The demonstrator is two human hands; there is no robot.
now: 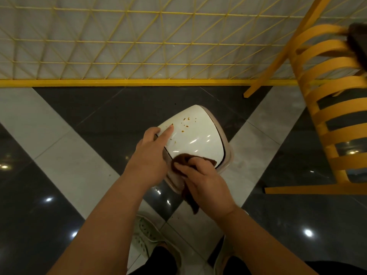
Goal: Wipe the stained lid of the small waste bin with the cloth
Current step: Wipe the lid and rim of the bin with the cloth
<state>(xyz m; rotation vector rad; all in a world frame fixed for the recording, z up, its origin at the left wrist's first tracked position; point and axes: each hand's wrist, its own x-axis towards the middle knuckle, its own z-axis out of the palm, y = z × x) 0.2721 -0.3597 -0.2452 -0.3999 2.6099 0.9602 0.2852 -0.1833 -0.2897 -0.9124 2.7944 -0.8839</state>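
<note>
A small waste bin with a glossy white lid (195,135) and a beige rim (228,161) stands on the floor in front of me. Several orange-brown stain specks (185,124) dot the lid's far part. My left hand (153,155) rests on the lid's left edge, its index finger stretched out onto the lid. My right hand (206,183) grips a dark brown cloth (182,159) and presses it against the lid's near edge. Part of the cloth hangs down below the hand, over the bin's side.
A yellow wire-mesh fence (139,56) runs across behind the bin. A yellow slatted chair (325,108) stands to the right, its leg close to the bin. The floor has shiny dark and light tiles (69,155). My shoes (147,233) are just below the bin.
</note>
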